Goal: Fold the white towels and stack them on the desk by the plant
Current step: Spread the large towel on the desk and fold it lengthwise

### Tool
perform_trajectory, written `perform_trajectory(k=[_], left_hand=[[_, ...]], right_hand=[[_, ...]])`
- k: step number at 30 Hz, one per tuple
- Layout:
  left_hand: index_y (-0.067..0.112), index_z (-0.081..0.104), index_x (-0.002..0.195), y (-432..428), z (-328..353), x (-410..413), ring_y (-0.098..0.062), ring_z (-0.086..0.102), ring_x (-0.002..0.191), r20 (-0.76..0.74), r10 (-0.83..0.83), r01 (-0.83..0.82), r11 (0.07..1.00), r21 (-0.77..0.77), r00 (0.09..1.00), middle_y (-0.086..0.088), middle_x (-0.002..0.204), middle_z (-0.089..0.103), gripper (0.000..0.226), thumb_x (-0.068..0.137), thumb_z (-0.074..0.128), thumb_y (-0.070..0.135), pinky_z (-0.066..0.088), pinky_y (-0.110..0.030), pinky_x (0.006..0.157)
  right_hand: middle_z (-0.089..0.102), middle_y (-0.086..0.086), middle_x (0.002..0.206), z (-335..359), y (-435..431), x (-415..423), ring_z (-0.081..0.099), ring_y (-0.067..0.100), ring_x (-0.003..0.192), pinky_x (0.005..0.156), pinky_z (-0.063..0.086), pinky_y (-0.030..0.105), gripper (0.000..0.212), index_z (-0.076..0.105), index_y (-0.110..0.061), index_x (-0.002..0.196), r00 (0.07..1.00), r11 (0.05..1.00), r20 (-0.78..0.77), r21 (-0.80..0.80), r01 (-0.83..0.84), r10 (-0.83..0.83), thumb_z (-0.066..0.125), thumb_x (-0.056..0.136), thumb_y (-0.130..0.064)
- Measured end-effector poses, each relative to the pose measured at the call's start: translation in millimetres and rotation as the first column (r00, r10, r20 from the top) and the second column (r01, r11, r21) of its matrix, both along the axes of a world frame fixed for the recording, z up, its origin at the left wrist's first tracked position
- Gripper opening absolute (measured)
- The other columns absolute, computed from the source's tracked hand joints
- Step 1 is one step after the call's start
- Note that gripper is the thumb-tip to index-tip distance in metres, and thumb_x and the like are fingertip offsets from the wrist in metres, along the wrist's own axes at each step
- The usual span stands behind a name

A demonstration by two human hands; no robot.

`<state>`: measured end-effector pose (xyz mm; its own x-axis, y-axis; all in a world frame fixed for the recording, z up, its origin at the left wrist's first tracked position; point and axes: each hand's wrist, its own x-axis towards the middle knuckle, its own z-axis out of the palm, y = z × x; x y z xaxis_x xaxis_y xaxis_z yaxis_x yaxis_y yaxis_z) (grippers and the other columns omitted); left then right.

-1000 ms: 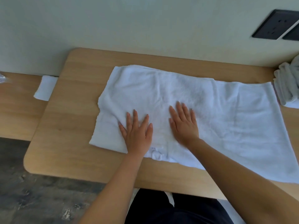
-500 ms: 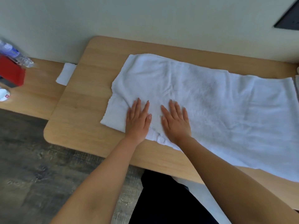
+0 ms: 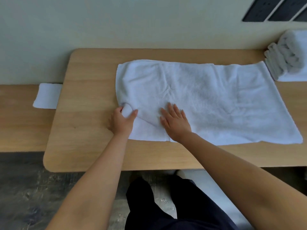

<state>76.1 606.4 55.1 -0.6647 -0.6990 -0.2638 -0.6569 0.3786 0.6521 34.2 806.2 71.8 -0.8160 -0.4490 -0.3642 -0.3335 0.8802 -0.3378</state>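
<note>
The step in hand looks like the start of a fold on the white towel (image 3: 207, 100), which lies spread flat along the desk (image 3: 86, 100), already doubled by the look of its layered near-left corner. The left hand (image 3: 122, 121) sits at the towel's left edge, thumb and fingers closed around a bunched bit of cloth there, the wrist low over the wood. The right hand (image 3: 175, 124) lies open and flat on the towel just beside it, fingers spread and pointing away from the person, palm pressing the fabric down; it holds nothing. Both forearms reach in from the near edge. The next move probably calls for lifting the gripped left end and carrying it over toward the right end while the flat hand pins the cloth. A stack of folded towels (image 3: 289, 55) waits at the far right of the desk; no plant is in view
</note>
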Motion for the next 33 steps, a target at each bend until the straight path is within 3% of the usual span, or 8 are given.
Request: perform_trajectory(k=[9,12,15,18,21,24,29,33], left_hand=[[0.026,0.058,0.079,-38.5,-15.4,23.0,-0.031,0.059,0.083,-0.404,-0.142,0.172,0.984,0.038,0.903,-0.011,0.085,0.063,0.029,0.081,0.052,0.054,0.051,-0.047,0.073],[0.022,0.059,0.094,-44.8,-11.1,28.2,-0.027,0.058,0.093,-0.267,-0.164,0.18,0.983,0.036,0.95,-0.006,0.097,0.063,0.035,0.082,0.053,0.055,0.05,-0.047,0.08],[0.018,0.053,0.115,-43.7,-6.5,34.7,-0.026,0.055,0.104,0.029,-0.113,0.112,0.993,0.032,0.993,0.0,0.109,0.06,0.05,0.083,0.056,0.057,0.04,-0.044,0.094],[0.018,0.058,0.108,-46.7,-7.6,37.1,-0.022,0.059,0.098,0.021,-0.158,0.154,0.981,0.119,0.987,0.004,0.099,0.064,0.045,0.084,0.056,0.057,0.04,-0.043,0.097],[0.014,0.06,0.099,-50.9,-3.9,39.2,-0.018,0.06,0.086,-0.212,-0.119,0.177,0.943,0.281,0.97,0.001,0.091,0.063,0.028,0.085,0.066,0.037,0.049,-0.037,0.08],[0.015,0.061,0.096,-52.8,4.7,45.7,-0.004,0.056,0.075,-0.341,-0.092,0.211,0.92,0.33,0.936,0.008,0.083,0.061,0.017,0.086,0.07,0.025,0.045,-0.022,0.07],[0.019,0.057,0.09,-55.2,7.1,50.0,-0.006,0.051,0.069,-0.381,-0.089,0.254,0.877,0.408,0.92,0.007,0.079,0.056,0.01,0.09,0.064,0.026,0.045,-0.018,0.064],[0.013,0.047,0.097,-57.4,9.7,46.3,-0.006,0.043,0.072,-0.327,-0.067,0.24,0.817,0.525,0.943,0.007,0.082,0.044,0.015,0.098,0.051,0.026,0.037,-0.019,0.063]], right_hand=[[-0.007,-0.003,0.161,-5.0,-38.8,22.8,-0.01,0.019,0.148,0.119,-0.004,0.046,0.07,0.004,-0.035,0.152,0.993,0.994,-0.11,0.102,-0.037,0.049,0.037,0.095,-0.059],[0.03,0.007,0.155,-7.6,-43.1,36.9,0.024,0.027,0.144,0.114,0.019,0.045,0.051,0.04,-0.023,0.144,0.936,0.997,-0.35,-0.071,0.01,-0.034,0.053,0.096,-0.035],[0.062,0.006,0.113,-11.6,-54.9,57.8,0.059,0.028,0.101,0.083,0.041,0.039,0.024,0.065,-0.017,0.108,0.832,0.97,-0.554,-0.221,-0.105,-0.037,0.057,0.088,-0.026],[0.063,0.003,0.105,-19.8,-71.7,78.0,0.06,0.025,0.092,0.075,0.046,0.038,0.034,0.069,-0.018,0.106,0.887,0.976,-0.461,-0.192,-0.1,0.0,0.051,0.086,-0.04],[0.059,0.005,0.115,-25.6,-82.6,85.6,0.056,0.028,0.101,0.08,0.046,0.042,0.049,0.064,-0.018,0.116,0.93,0.987,-0.346,-0.138,0.084,-0.128,0.063,0.079,-0.05],[0.059,0.005,0.107,-24.0,-88.3,83.5,0.055,0.028,0.098,0.08,0.043,0.041,0.043,0.065,-0.014,0.103,0.911,0.981,-0.365,-0.119,0.156,-0.19,0.074,0.076,-0.045],[0.053,0.004,0.109,-15.7,-95.0,74.0,0.047,0.025,0.102,0.085,0.034,0.038,0.035,0.061,-0.012,0.098,0.918,0.984,-0.353,-0.06,0.167,-0.178,0.063,0.086,-0.045],[0.054,0.006,0.103,-13.4,-93.0,84.8,0.05,0.027,0.096,0.083,0.038,0.041,0.03,0.061,-0.01,0.089,0.892,0.966,-0.384,-0.183,0.18,-0.239,0.074,0.078,-0.035]])
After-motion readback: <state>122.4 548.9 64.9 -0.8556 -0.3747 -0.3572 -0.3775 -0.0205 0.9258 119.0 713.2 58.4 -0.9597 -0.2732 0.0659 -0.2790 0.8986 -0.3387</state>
